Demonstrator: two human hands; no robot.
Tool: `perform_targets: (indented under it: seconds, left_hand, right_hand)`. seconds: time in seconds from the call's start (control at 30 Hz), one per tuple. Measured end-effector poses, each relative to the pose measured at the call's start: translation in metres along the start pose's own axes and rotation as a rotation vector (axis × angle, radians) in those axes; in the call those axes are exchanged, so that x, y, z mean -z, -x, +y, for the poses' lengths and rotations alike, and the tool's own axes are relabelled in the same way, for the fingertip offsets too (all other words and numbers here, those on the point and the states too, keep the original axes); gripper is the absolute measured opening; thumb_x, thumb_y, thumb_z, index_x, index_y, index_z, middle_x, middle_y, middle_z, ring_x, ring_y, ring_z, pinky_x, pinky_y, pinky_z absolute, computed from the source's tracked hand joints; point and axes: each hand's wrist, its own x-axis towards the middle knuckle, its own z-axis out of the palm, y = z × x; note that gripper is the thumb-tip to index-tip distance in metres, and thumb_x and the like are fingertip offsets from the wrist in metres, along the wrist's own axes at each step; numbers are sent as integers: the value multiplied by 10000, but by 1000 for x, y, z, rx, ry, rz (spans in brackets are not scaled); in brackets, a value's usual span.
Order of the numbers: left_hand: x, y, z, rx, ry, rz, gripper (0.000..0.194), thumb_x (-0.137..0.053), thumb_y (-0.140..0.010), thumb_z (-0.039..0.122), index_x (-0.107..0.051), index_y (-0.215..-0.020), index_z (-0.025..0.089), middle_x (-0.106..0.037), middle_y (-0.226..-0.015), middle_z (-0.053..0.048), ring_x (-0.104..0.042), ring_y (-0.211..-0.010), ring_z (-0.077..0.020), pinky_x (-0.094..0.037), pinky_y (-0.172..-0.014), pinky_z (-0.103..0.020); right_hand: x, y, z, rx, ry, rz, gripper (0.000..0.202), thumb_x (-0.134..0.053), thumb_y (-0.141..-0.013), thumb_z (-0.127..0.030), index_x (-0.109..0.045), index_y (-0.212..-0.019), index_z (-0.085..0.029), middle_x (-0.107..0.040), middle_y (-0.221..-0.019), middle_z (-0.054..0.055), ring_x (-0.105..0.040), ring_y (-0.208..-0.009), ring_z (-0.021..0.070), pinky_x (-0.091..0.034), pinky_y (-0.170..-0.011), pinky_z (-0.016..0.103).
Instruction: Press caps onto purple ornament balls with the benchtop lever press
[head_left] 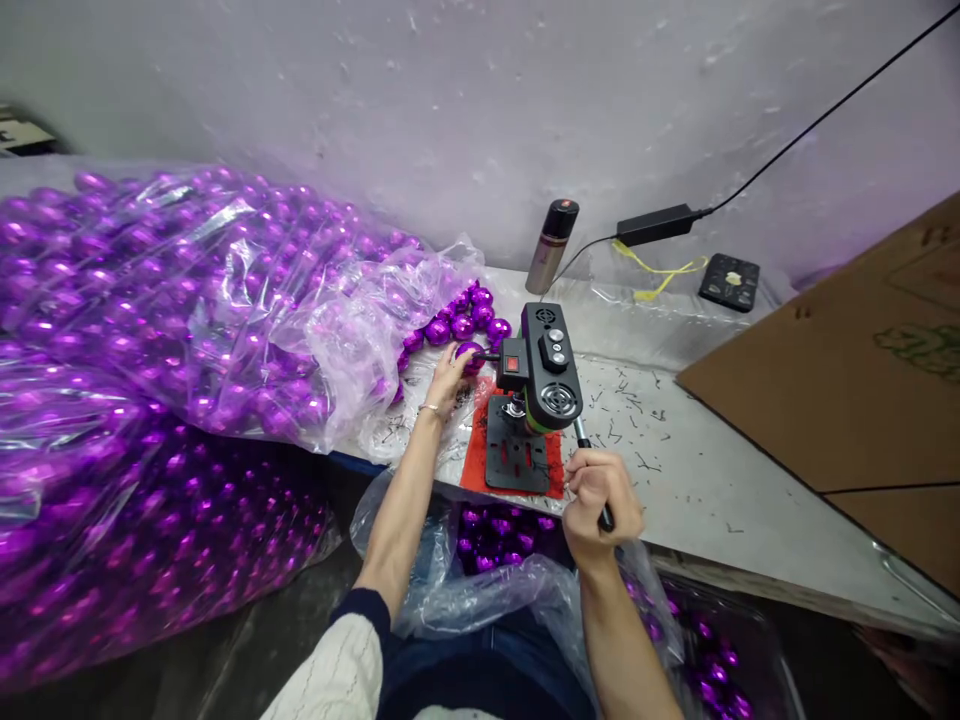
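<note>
My right hand (602, 497) is wrapped round the black-gripped lever (582, 432) on the right side of a small black bench press (551, 365). On the press's left, my left hand (448, 380) has its fingers on a shiny purple ball (470, 359), close to the red switch (512, 363). More purple balls (463, 326) lie loose just behind that hand, spilling from the mouth of a clear plastic bag. The press's slotted black base (517, 470) stands on a red cloth (475, 455).
Large clear bags (187, 300) of purple balls fill the left. A spray can (553, 245), black power adapter (655, 226), yellow tie (660, 268) and black square item (730, 282) are at the back. A cardboard box (847, 370) stands right. Dark scraps litter the bench (697, 490); an open bag (502, 590) of balls sits below.
</note>
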Motion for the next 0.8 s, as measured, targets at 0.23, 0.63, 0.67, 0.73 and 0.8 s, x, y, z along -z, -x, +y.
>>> perform_targets:
  seconds: [0.23, 0.63, 0.67, 0.73, 0.8]
  left_hand:
    - [40, 99, -37, 93, 309, -112, 405, -827, -778, 361, -661, -1101, 183, -755, -1110, -67, -731, -1032, -212, -562, -1008, -388]
    - [6, 125, -86, -373, -424, -135, 540, -838, -797, 424, -595, -1236, 225, -714, -1197, -102, -691, -1135, -267, -515, -1044, -432]
    - [6, 124, -88, -398, -468, -134, 540, -836, -802, 422, -597, -1247, 229, -713, -1194, -100, -688, -1135, -269, -515, -1040, -436]
    - [6, 122, -91, -441, -557, -140, 555, -840, -800, 424, -600, -1263, 234, -715, -1187, -98, -681, -1137, -278, -506, -1045, -450]
    - [6, 121, -94, -480, -649, -145, 586, -852, -786, 431, -604, -1278, 232, -713, -1208, -103, -671, -1148, -294, -485, -1061, -474]
  right_hand:
    - [-5, -5, -4, -27, 2, 46, 306, -496, -965, -140, -508, -670, -218, -573, -634, -17, -594, -631, 135, -430, -586, 299]
    - [-4, -7, -5, -18, -12, 12, 268, -491, -979, -149, -523, -722, -218, -597, -682, -8, -597, -657, 130, -451, -601, 287]
    - [-4, -7, -5, -14, -14, 11, 264, -492, -979, -150, -524, -726, -217, -598, -683, -8, -598, -659, 130, -453, -603, 285]
    - [-3, -6, -5, -9, -8, 10, 258, -493, -978, -149, -526, -732, -217, -599, -683, -9, -597, -658, 129, -456, -605, 284]
    - [-3, -6, -5, -5, 3, 5, 255, -490, -978, -150, -528, -735, -218, -598, -683, -9, -593, -656, 131, -459, -605, 285]
